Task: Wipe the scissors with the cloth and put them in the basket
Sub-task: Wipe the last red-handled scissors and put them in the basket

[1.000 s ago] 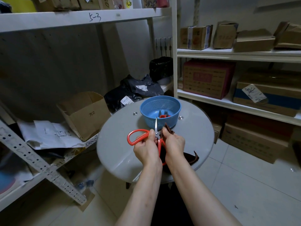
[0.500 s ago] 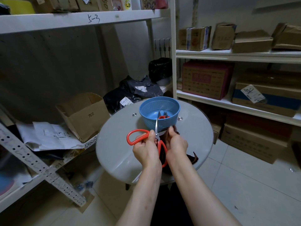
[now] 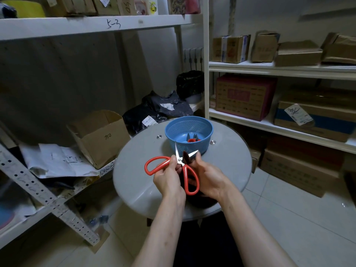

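I am mid-wipe: my left grip curls round the red-handled scissors by the pivot, blades splayed, while my right grip pinches the dark cloth onto the right-hand blade. Next, I judge: finish the 2 blades, close them, then reach forward to the blue basket just beyond on the tabletop

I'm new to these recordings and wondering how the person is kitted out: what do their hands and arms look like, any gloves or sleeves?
The left hand and right hand are bare, with no gloves and no rings that I can make out. Neither wrist carries a watch or band, and no sleeve shows on either forearm.
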